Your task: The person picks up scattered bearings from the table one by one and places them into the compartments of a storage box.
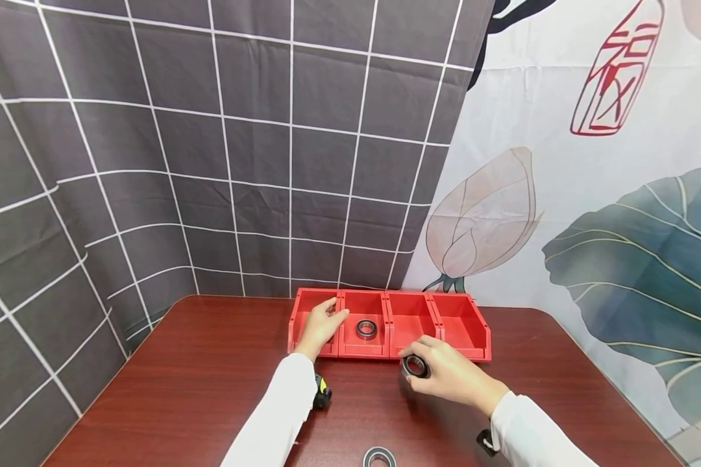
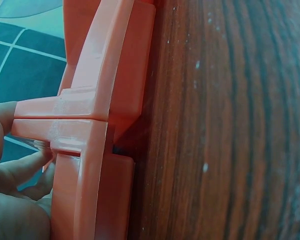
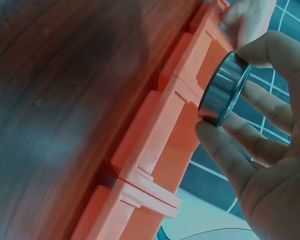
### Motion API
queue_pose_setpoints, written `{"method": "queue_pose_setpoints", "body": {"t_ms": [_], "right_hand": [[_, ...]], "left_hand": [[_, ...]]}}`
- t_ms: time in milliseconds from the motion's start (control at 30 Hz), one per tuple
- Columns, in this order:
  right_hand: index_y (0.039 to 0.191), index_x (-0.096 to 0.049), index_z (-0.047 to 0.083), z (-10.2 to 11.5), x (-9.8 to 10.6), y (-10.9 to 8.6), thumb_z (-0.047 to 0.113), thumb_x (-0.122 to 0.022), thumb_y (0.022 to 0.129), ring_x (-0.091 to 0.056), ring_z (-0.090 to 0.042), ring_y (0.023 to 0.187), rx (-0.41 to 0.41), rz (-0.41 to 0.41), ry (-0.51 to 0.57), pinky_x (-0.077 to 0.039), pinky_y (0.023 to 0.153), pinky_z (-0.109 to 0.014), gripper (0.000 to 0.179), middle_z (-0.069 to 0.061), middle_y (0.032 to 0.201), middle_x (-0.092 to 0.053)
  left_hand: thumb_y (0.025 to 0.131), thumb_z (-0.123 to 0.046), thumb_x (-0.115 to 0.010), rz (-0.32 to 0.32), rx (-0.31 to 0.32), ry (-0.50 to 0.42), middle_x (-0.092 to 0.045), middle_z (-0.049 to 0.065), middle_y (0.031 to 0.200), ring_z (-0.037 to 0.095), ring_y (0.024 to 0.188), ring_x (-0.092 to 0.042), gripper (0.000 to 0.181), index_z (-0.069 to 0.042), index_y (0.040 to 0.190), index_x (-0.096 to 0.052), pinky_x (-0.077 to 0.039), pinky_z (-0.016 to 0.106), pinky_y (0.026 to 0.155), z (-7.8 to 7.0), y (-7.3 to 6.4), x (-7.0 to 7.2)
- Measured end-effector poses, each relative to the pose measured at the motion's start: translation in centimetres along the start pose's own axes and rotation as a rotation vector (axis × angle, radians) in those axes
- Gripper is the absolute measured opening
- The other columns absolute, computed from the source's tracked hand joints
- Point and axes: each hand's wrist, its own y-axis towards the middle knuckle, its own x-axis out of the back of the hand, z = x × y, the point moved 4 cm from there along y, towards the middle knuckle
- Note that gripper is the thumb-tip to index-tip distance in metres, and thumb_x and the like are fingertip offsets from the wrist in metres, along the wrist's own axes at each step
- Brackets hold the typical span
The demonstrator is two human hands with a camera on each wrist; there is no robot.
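My right hand [image 1: 452, 373] pinches a ball bearing [image 1: 415, 366] by its outer rim, thumb on one side and fingers on the other. In the right wrist view the bearing [image 3: 225, 89] is tilted, its dark metal side facing the camera, just in front of the red storage bins [image 3: 155, 135]. At the left end of the row of bins [image 1: 362, 350], my left hand [image 1: 321, 324] grips the wall between the first two bins, its thumb and fingers on either side of the wall [image 2: 60, 106]. A second bearing [image 1: 366, 329] lies flat in the second bin from the left.
Another bearing [image 1: 380, 457] lies on the brown wooden table [image 1: 210, 376] at the near edge of the head view. Behind the bins hangs a grey cloth with white grid lines [image 1: 257, 207], beside a white cloth with printed flowers and leaves [image 1: 485, 214].
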Motion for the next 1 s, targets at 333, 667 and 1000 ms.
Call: {"method": "queue_pose_setpoints", "body": {"t_ms": [333, 667, 1000], "right_hand": [[0.111, -0.066, 0.015, -0.8, 0.3, 1.0, 0.021, -0.078, 0.076, -0.055, -0.011, 0.089, -0.039, -0.107, -0.069, -0.055, 0.077, -0.032, 0.038, 0.003, 0.101, -0.059], [0.116, -0.067, 0.013, -2.1, 0.2, 1.8, 0.020, -0.078, 0.078, -0.056, -0.013, 0.089, -0.144, -0.135, -0.043, -0.056, 0.078, -0.032, 0.040, -0.002, 0.105, -0.061], [0.120, -0.065, 0.012, -2.8, 0.6, 2.8, 0.021, -0.077, 0.080, -0.056, -0.017, 0.096, -0.159, -0.093, -0.062, -0.055, 0.081, -0.034, 0.043, -0.003, 0.110, -0.061]], "left_hand": [[0.090, -0.025, -0.068, 0.002, 0.001, 0.007, -0.057, 0.020, 0.131, 0.034, 0.116, -0.059, 0.055, -0.003, 0.138, -0.052, -0.047, 0.046, 0.096, 0.0, 0.0, -0.1], [0.089, -0.027, -0.069, 0.002, 0.001, 0.024, -0.058, 0.020, 0.130, 0.034, 0.115, -0.059, 0.057, -0.003, 0.138, -0.052, -0.048, 0.045, 0.096, 0.0, 0.1, 0.0], [0.089, -0.027, -0.069, 0.005, -0.002, 0.002, -0.057, 0.021, 0.131, 0.034, 0.116, -0.058, 0.057, -0.002, 0.138, -0.052, -0.048, 0.044, 0.095, 0.0, 0.0, -0.1]]}}
